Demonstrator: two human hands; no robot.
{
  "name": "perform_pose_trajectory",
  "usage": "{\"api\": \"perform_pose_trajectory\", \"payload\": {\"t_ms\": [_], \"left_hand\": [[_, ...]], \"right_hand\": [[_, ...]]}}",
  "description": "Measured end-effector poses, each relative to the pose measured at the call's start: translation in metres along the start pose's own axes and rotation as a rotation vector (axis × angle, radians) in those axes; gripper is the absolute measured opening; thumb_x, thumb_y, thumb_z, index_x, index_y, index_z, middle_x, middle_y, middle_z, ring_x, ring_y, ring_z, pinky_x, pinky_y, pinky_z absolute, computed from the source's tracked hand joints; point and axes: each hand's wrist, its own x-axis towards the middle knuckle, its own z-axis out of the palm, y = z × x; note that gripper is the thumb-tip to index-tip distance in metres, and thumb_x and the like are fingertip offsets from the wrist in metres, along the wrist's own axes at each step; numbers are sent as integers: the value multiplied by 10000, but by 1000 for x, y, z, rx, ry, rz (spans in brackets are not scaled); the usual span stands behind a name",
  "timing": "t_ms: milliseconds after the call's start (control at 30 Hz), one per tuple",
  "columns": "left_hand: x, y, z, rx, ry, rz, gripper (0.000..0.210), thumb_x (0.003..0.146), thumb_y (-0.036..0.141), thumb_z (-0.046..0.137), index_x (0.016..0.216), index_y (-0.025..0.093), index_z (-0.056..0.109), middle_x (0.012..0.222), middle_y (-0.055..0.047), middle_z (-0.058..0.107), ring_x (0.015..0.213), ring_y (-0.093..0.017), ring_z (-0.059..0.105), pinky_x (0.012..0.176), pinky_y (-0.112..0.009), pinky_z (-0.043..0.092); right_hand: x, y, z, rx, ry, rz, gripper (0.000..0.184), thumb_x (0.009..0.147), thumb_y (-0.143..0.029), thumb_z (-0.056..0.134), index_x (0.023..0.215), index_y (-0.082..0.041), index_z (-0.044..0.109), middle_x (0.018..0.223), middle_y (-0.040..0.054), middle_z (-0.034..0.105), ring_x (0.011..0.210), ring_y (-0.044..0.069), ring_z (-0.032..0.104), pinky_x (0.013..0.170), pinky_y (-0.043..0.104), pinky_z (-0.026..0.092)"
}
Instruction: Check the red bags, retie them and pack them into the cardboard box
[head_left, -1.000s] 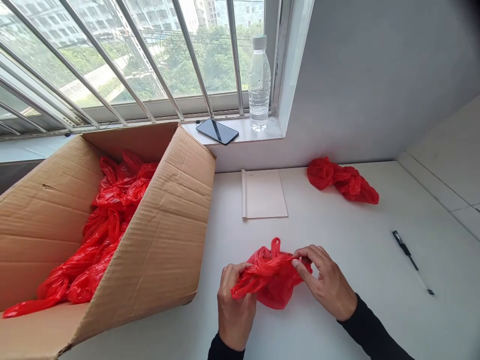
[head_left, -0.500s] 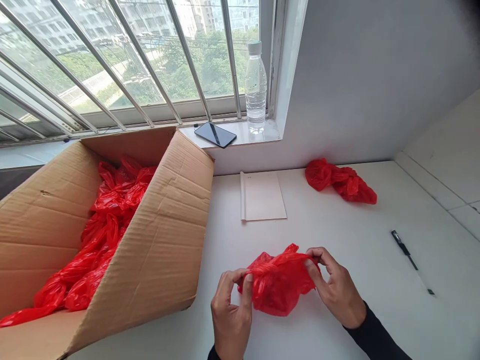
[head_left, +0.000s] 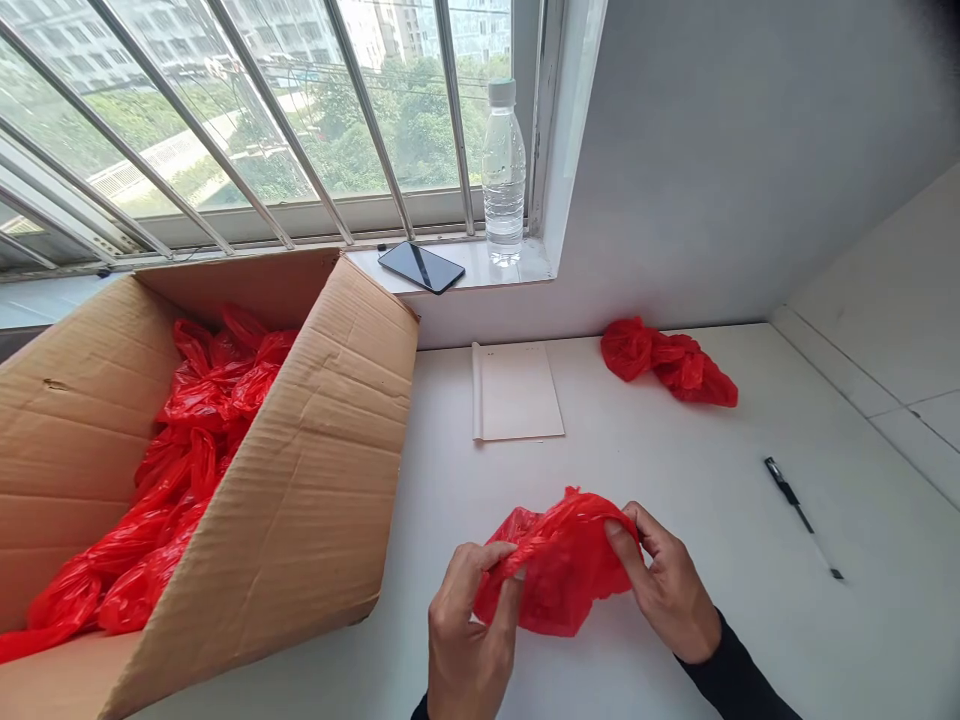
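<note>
A thin red plastic bag (head_left: 566, 585) is bunched up between my two hands, just above the white table (head_left: 427, 660). My left hand (head_left: 472, 625) pinches its left side between thumb and fingers. At the bag's right edge, my right hand (head_left: 667, 580) is closed on the plastic, thumb towards me. A twisted fold runs along the top of the bag from one hand to the other. Some fingertips are partly covered by the plastic.
An open cardboard box (head_left: 322, 480) with several red plastic bags (head_left: 202, 430) stands on the left. Behind my hands lie a notebook (head_left: 519, 392) and a knotted red bag (head_left: 667, 362). A pen (head_left: 802, 518) lies right. The windowsill holds a phone (head_left: 421, 266) and a water bottle (head_left: 504, 180).
My left hand has shifted a little to the right along the bag, its thumb now further over the plastic. The top fold bows higher near my right hand. The whole view has shifted slightly.
</note>
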Motion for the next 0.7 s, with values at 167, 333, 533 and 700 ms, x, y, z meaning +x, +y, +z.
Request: {"api": "perform_pose_trajectory", "payload": {"t_ms": [167,333,533,700], "left_hand": [[-1,-13,-19,-122,181,-290,339,937,481,555,1109,218,683,1017,-80,721,894,-213,685,765,-299,578],[-5,-18,-24,-102,163,-277,330,937,462,540,1126,253,713,1105,-74,715,1024,-220,684,861,-303,578],[-4,3,-21,-83,79,-241,231,834,415,685,968,231,649,893,-39,690,797,-195,676,662,-261,589],[-6,5,-22,-198,26,-302,269,872,493,633,850,226,658,752,-8,639,713,-174,619,638,-247,545]], "right_hand": [[0,7,-11,83,100,-7,388,976,-546,471,746,-234,453,714,-11,472,666,172,457,574,270,426],[-1,8,-12,76,52,-42,360,981,-519,464,763,-234,497,678,-14,458,665,183,483,577,276,452],[-6,12,-13,62,11,-49,340,989,-508,449,800,-232,508,762,1,532,716,187,503,617,275,453],[-11,17,-15,72,32,-56,335,989,-506,468,796,-233,491,756,-9,511,674,169,463,591,262,437]]}}
